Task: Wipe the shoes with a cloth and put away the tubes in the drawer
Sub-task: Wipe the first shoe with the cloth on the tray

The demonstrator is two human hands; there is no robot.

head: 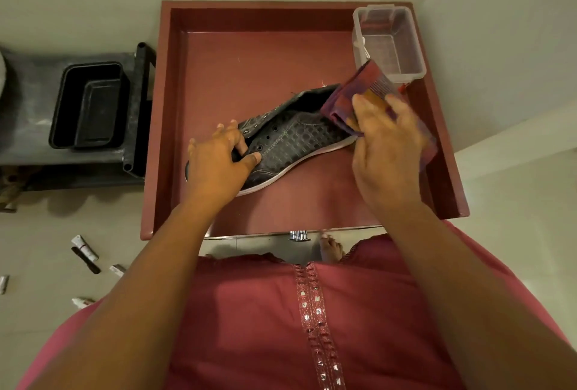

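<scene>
Wiping under way, not finished as far as I can judge. One dark grey shoe [290, 139] lies on its side near the middle of the red-brown tray-topped stand [162, 114], toe toward the near-left edge, heel toward the far-right corner. The left hand [218, 161] grips the shoe at the toe end, thumb pressed by the eyelets, fingers curled over the upper. The right hand [384, 146] holds a bunched purple-and-orange cloth [359, 92] against the heel end; hand and cloth are blurred, so exact finger placement I cannot tell. A clear plastic box [390, 42] sits in the far-right corner of the tray. Only one shoe is in view. Tubes [84, 246] lie scattered on the floor, well left of the stand's near-left corner, none in hand. That part looks untouched, and no open drawer can be made out for certain.
</scene>
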